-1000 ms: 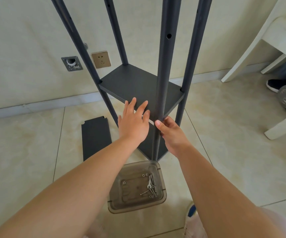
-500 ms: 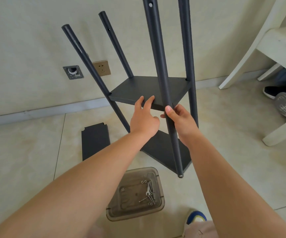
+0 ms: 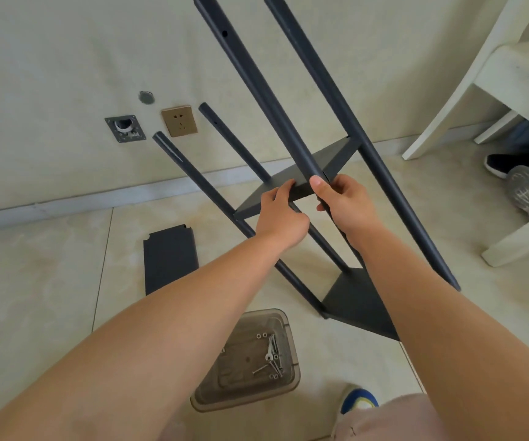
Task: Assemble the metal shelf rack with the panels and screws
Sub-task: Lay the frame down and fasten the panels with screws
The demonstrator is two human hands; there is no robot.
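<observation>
While both hands clasp the tilted shelf rack (image 3: 317, 160) above the screw tray (image 3: 250, 361) — left hand (image 3: 280, 214) gripping the panel edge, right hand (image 3: 346, 202) curled round a post — lower it evenly.

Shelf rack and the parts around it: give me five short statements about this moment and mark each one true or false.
1. The shelf rack stands upright on the floor. False: it is tilted, its posts leaning toward the wall.
2. The left hand holds the edge of the upper shelf panel. True.
3. The right hand rests flat on the floor. False: it grips a post of the rack.
4. A loose panel lies flat on the floor tiles. True.
5. The screws lie scattered on the tiles. False: they sit in the clear plastic tray.
</observation>
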